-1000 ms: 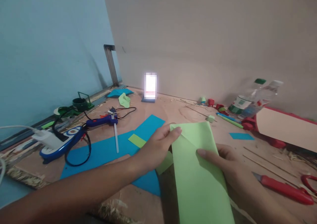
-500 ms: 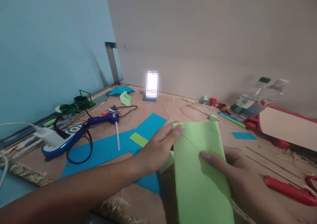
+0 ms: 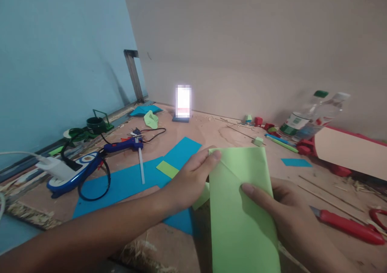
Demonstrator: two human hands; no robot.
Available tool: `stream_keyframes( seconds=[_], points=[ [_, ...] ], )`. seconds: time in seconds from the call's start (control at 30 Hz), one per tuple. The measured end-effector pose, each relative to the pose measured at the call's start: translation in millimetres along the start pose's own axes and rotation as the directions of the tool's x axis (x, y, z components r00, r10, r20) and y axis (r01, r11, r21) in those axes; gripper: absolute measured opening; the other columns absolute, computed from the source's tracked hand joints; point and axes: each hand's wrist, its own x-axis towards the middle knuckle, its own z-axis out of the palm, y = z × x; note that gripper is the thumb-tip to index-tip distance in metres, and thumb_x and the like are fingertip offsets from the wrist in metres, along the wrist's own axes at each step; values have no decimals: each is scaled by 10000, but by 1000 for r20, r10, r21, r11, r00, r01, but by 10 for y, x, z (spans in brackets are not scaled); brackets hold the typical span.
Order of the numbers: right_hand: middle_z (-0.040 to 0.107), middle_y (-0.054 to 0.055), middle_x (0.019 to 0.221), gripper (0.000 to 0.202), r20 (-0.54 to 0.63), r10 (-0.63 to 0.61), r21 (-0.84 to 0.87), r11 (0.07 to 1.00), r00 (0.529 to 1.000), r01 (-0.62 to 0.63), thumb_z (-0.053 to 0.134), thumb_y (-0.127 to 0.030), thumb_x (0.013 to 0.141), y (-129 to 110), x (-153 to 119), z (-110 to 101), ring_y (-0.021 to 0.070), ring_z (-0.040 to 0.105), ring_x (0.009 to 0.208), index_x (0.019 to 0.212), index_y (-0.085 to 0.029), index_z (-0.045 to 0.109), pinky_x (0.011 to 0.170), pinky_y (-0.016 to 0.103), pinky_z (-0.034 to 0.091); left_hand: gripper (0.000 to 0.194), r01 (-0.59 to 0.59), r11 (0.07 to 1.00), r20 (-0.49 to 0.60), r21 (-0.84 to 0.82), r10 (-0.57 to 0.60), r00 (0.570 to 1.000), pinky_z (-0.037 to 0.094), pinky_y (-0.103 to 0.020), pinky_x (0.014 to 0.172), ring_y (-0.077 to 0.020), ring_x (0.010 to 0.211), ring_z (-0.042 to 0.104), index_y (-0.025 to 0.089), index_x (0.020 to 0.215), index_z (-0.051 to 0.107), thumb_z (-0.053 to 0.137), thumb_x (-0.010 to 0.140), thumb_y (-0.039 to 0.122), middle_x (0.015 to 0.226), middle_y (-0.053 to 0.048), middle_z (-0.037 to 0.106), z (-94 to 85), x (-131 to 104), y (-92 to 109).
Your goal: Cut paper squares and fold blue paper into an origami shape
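Observation:
A light green sheet of folded paper (image 3: 238, 224) is held up in front of me, its long side upright, with a diagonal crease near the top. My left hand (image 3: 196, 174) pinches its upper left corner between thumb and fingers. On the right edge, my right hand (image 3: 281, 208) grips the paper, thumb pressed on the front face at the lower end of the crease and fingers mostly hidden behind. Blue paper sheets (image 3: 123, 184) and a small green strip (image 3: 167, 169) lie on the table beyond my left forearm.
A blue glue gun (image 3: 123, 145) with a glue stick lies left of centre, near a power strip (image 3: 75, 176). A red-handled cutter (image 3: 347, 224), thin sticks and two plastic bottles (image 3: 296, 122) are on the right. A bright phone screen (image 3: 183, 101) stands by the wall.
The view has shifted slightly, so the table items appear a little further left. Both hands keep their hold on the green paper, whose lower part has swung slightly left.

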Motion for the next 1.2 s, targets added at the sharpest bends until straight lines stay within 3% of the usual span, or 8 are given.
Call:
stream_keyframes(
  seconds=[0.27,0.4,0.53,0.67,0.8,0.9,1.1,1.2],
  points=[
    [753,87,696,459,-56,-13,-5,1000,998,13,897,-600,699,-27,-32,40,190,643,577,760,-156,795,519,271,486,440,5,1000,-58,29,-3,998,541,-255,750,-182,888,670,212,1025,732,667,944,640,968,-32,714,-11,23,-2],
    [769,103,712,460,-10,-17,33,999,1000,17,894,-587,728,3,21,-11,211,677,589,834,-146,814,527,286,518,389,44,997,53,-64,-41,998,561,-267,768,-182,866,696,208,1106,723,660,979,570,962,-40,744,31,-16,1],
    [781,107,738,468,-72,-41,76,996,997,47,904,-571,726,51,97,-66,236,713,626,885,-139,820,552,299,551,378,75,995,121,-73,-66,990,568,-266,816,-177,911,714,224,1232,711,645,1007,521,1052,-49,771,117,-92,-74],
    [802,113,794,471,-76,-112,51,992,991,116,893,-592,736,79,141,-60,215,697,623,836,-140,811,547,286,543,423,122,992,54,-15,-121,991,569,-273,754,-195,890,720,231,1237,707,609,1010,575,1000,-42,770,162,-130,-163],
    [811,96,877,464,41,-155,59,987,987,153,882,-590,762,58,156,-28,243,738,784,929,-160,827,692,310,588,425,46,995,-68,83,-41,997,576,-331,836,-248,1034,713,259,1269,678,563,1025,588,1147,-55,767,130,-108,-170],
    [804,87,927,455,109,-174,71,983,979,167,856,-585,802,60,183,-27,244,731,872,988,-172,824,781,315,577,430,6,989,-118,147,12,993,571,-343,839,-238,982,705,260,1276,650,552,1025,596,1176,-60,758,86,-72,-155],
    [682,50,718,524,149,-119,75,991,982,109,805,-659,817,187,300,-85,173,606,665,777,-138,765,643,293,499,449,-56,990,-183,126,79,980,572,-342,829,-231,929,718,244,1319,622,548,1030,580,1168,-73,763,18,5,-145],
    [679,51,733,531,146,-121,99,989,982,108,811,-663,810,222,327,-103,170,601,678,780,-135,763,644,289,488,446,-76,984,-201,161,108,974,570,-342,813,-226,879,717,223,1267,642,546,1027,586,1119,-77,767,-4,37,-164]
  ],
)
